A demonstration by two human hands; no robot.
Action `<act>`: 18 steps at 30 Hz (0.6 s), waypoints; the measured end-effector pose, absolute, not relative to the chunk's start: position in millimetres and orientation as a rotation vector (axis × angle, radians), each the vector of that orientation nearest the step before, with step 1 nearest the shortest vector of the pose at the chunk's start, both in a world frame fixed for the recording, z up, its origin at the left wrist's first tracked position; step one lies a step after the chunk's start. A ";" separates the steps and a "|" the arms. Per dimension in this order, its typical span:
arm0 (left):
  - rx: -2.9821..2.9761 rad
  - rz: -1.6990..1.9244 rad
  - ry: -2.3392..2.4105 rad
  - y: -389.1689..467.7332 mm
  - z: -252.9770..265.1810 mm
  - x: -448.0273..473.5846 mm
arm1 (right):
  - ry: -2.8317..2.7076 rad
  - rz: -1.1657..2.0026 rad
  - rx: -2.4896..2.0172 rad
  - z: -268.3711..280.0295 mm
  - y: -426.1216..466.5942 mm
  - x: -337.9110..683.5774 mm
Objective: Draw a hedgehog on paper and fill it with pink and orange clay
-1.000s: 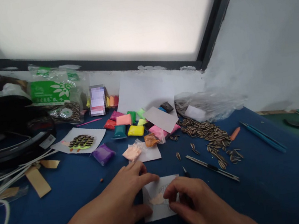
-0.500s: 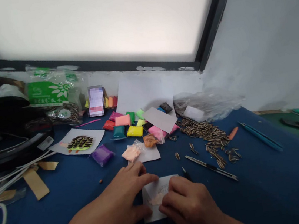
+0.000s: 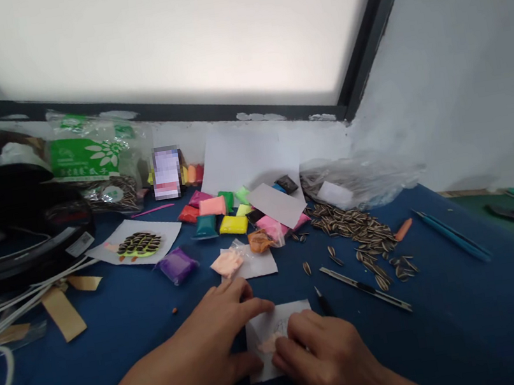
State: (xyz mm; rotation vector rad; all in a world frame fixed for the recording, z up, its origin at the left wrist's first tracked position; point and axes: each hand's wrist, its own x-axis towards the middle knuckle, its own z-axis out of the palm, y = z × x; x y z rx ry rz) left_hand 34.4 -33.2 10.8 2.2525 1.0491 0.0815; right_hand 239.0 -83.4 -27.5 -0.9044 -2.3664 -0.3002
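Note:
A small white sheet of paper (image 3: 261, 372) with a pencil drawing lies on the blue table in front of me. A thin patch of peach clay (image 3: 266, 345) is spread over part of the drawing. My left hand (image 3: 220, 333) rests at the sheet's left side, with thumb and forefinger apart on its edges. Bent and closed together, the fingers of my right hand (image 3: 321, 347) press at the right end of the peach clay; their tips are partly hidden. Just beyond that hand lies a dark pen (image 3: 323, 303).
A utility knife (image 3: 367, 289), loose sunflower seeds (image 3: 355, 223) and blue tweezers (image 3: 454, 235) lie to the right. Several coloured clay packets (image 3: 233, 225) sit ahead. A seed-covered turtle picture (image 3: 142, 245), purple packet (image 3: 178, 265) and white cables (image 3: 26, 298) are left.
My right fingers have shifted slightly over the peach clay, and a bit more of it shows. My left hand stays in place on the paper. The whole view has moved slightly.

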 end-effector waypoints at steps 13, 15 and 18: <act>2.222 0.074 1.067 -31.7 13.0 36.2 | -2.189 0.464 -1.191 -19.0 -84.9 253.1; 2.233 0.086 1.062 -32.6 12.5 35.8 | -2.227 0.458 -1.183 -19.8 -85.1 252.1; 2.243 0.108 1.054 -33.1 12.2 35.8 | -2.322 0.337 -1.153 -21.5 -86.4 249.7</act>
